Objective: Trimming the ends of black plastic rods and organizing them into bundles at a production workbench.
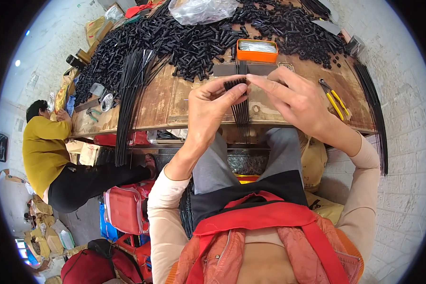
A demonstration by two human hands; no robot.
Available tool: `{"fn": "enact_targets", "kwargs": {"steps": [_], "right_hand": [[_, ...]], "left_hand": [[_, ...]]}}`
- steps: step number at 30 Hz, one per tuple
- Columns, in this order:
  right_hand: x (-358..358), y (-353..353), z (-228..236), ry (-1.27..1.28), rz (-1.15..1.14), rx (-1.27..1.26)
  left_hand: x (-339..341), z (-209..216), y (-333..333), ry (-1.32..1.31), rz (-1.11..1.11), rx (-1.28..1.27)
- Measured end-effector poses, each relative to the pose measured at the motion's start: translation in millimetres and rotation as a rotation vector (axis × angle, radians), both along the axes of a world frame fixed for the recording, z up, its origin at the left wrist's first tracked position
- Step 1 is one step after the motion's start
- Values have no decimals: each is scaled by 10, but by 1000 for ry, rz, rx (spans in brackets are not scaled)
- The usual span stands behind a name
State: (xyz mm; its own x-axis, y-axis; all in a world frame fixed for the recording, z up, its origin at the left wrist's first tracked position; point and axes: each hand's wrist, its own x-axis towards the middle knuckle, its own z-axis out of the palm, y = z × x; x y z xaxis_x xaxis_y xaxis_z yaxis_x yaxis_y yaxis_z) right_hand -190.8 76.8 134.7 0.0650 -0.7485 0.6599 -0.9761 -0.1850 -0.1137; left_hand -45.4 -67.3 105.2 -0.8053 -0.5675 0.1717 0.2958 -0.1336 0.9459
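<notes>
A bundle of thin black rods (240, 113) is pinched between the thumb and fingers of my left hand (212, 102), its upper ends fanned in a row and its lower ends hanging past the table edge. Close beside those ends, my right hand (296, 97) has thumb and index finger pressed together at the tips. Whatever lies in that pinch is too small to make out. Just beyond my hands stands an orange box (256, 56) filled with thin pale strips or wires. Under it, a grey flat bar (222, 70) lies across the table.
Heaped black tubular parts (142, 52) cover the far side of the wooden table (175, 102). Long black rods (128, 104) overhang at left, more rods (376, 113) at right. Yellow-handled pliers (335, 99) lie at right, green-handled pliers (93, 113) at left. A person in yellow (45, 142) sits at left.
</notes>
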Motion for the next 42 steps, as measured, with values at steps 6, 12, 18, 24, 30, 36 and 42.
{"fn": "enact_targets", "kwargs": {"steps": [6, 12, 18, 24, 30, 36, 42], "right_hand": [[19, -14, -3, -8, 14, -8], [21, -37, -18, -13, 34, -25], [56, -54, -8, 31, 15, -37], [-94, -99, 28, 57, 98, -56], [-139, -144, 91, 62, 143, -78], [-188, -189, 178, 172, 193, -68], [-122, -151, 207, 322, 145, -54]], "left_hand": [[4, 19, 0, -12, 5, 2], [-5, 29, 3, -5, 10, 44], [14, 10, -17, 4, 13, 36], [30, 7, -39, 10, -13, -3], [26, -27, -73, -10, -43, -29], [33, 6, -68, -20, -49, -32], [31, 1, -53, -13, -37, -8]]}}
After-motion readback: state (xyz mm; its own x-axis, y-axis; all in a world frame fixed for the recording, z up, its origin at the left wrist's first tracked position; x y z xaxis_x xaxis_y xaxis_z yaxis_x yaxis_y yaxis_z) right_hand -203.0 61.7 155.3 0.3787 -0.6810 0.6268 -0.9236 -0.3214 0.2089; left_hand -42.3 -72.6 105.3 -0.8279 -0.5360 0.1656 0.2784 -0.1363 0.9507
